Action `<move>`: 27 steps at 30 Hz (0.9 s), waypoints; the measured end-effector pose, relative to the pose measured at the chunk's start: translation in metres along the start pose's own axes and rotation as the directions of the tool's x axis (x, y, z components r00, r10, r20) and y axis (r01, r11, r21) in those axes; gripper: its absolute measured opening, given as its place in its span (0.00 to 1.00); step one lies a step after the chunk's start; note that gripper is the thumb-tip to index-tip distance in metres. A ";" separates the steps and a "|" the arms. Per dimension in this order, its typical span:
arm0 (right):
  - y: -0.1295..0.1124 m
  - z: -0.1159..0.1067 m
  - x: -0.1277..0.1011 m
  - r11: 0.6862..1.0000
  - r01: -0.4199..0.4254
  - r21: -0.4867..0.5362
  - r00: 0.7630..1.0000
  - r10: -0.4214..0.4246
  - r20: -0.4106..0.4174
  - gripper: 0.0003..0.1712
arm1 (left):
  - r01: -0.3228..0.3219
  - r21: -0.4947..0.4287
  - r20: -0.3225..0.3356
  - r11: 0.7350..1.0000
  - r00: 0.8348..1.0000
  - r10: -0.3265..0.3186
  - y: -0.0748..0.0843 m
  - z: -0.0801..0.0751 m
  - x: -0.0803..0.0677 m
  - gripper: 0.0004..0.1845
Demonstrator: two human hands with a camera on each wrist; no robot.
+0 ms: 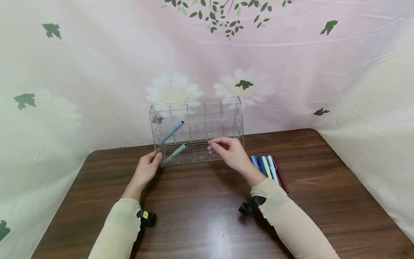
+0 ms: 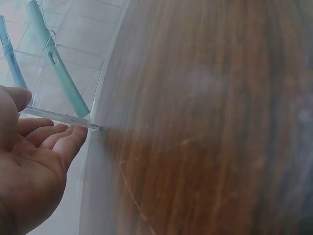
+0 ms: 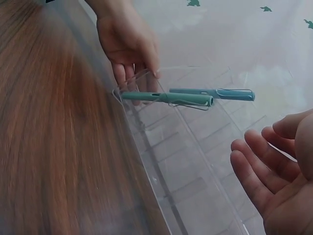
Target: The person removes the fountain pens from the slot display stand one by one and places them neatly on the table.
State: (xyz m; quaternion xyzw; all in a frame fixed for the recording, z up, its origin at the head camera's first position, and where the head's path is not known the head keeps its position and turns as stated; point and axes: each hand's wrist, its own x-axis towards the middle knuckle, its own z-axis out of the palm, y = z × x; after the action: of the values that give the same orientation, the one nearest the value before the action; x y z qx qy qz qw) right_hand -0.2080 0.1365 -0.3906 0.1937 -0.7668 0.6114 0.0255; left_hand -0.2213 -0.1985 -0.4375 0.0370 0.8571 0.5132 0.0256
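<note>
A clear plastic pen rack (image 1: 200, 140) with tiered compartments stands at the back of the table. Its left end is gripped by my left hand (image 1: 148, 169), thumb on one side of the panel and fingers on the other, as the left wrist view shows. Two pens lean in the leftmost compartments: a blue pen (image 1: 172, 132) in a higher tier and a green pen (image 1: 175, 153) in the bottom one. My right hand (image 1: 231, 153) hovers before the rack's right half. In the right wrist view its fingers (image 3: 259, 178) are loosely bent, with nothing between them.
Several pens lie side by side on the table right of the rack, among them a light green pen (image 1: 266, 167) and a dark red pen (image 1: 280, 174). A patterned cloth (image 1: 123, 72) hangs behind the brown wooden table (image 1: 200, 216).
</note>
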 end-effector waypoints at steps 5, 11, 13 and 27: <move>0.000 0.010 0.003 0.999 -0.034 -0.037 0.999 0.034 0.003 0.13 | 0.011 -0.015 0.010 1.000 1.000 -0.011 -0.003 -0.001 -0.001 0.29; -0.001 0.018 0.007 0.998 -0.044 -0.042 0.999 0.044 -0.009 0.14 | -0.001 -0.006 0.018 1.000 1.000 0.001 -0.003 -0.002 0.000 0.29; -0.003 0.020 0.008 0.999 -0.042 -0.033 0.999 0.041 -0.014 0.14 | -0.008 -0.004 0.017 1.000 1.000 0.008 -0.002 -0.002 0.001 0.29; -0.005 0.043 0.019 0.992 -0.031 -0.123 0.998 0.024 -0.060 0.14 | 0.012 0.002 0.025 1.000 1.000 -0.012 0.001 -0.002 -0.001 0.29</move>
State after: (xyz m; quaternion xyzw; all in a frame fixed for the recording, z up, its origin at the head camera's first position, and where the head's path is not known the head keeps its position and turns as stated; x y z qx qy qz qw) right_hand -0.2157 0.0898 -0.3919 0.1633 -0.8049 0.5682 0.0513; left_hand -0.2208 -0.1994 -0.4359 0.0382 0.8573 0.5119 0.0394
